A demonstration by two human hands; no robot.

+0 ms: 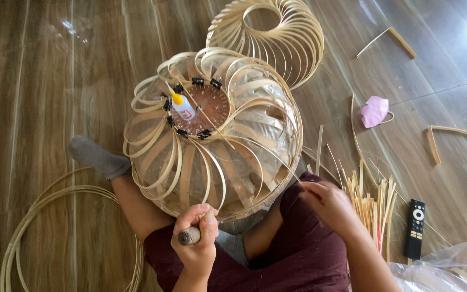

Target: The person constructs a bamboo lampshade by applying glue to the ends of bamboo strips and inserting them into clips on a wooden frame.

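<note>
**Bamboo lampshade frame partly woven**

At the middle of the frame, a round bamboo lampshade frame (212, 135) rests against the seated person's legs on the wooden floor (44, 81). Many curved strips already arc from its central disc (206, 108), pinned by black clips, with a small glue bottle (182, 105) lying there. By my judgement the shell looks largely formed; loose bamboo strips (371, 208) at lower right suggest more remain to fit.

The left hand (197, 240), at bottom centre, has its fingers wrapped tightly around a tool handle (189, 236), just below the frame's rim. The right hand (328, 203) pinches a thin strip (277, 157) running into the frame.
</note>
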